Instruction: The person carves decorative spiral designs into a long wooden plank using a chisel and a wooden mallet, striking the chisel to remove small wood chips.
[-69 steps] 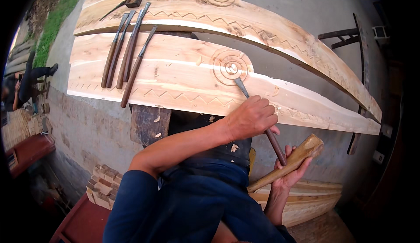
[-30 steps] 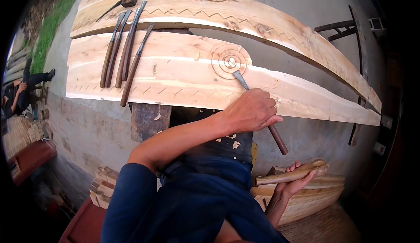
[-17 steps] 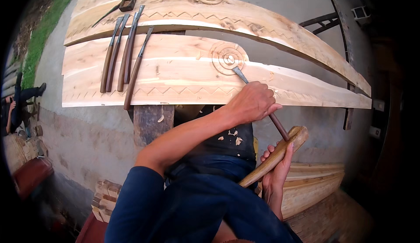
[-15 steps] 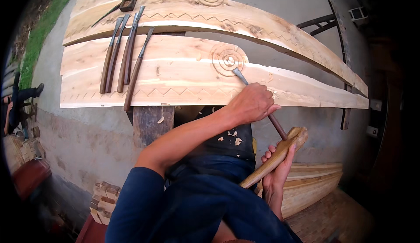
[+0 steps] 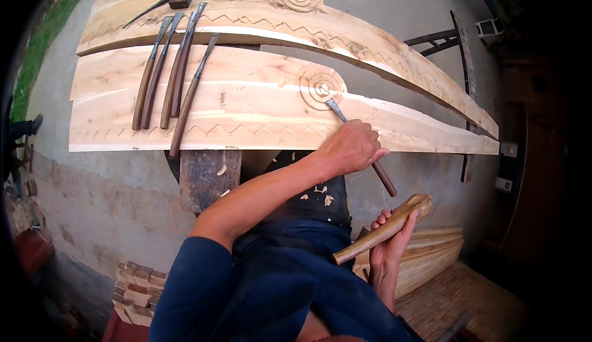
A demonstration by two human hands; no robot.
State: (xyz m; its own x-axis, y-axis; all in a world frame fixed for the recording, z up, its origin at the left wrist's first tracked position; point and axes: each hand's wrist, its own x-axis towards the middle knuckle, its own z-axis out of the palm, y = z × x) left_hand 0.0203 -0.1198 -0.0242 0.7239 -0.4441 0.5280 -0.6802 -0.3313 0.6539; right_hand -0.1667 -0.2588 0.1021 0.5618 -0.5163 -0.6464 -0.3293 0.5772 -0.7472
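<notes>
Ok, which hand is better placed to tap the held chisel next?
The right hand, likely: it holds the mallet near the chisel, not touching it; the left hand is busy gripping the chisel.

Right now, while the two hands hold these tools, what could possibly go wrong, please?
The mallet in the right hand is apart from the held chisel; a strike that misses could hurt the left hand, which grips it bare.

The blade points at the carved spiral; if it slips, it might scar the board.

One loose chisel reaches the board's near edge, so a knock could perhaps make it fall.
</notes>
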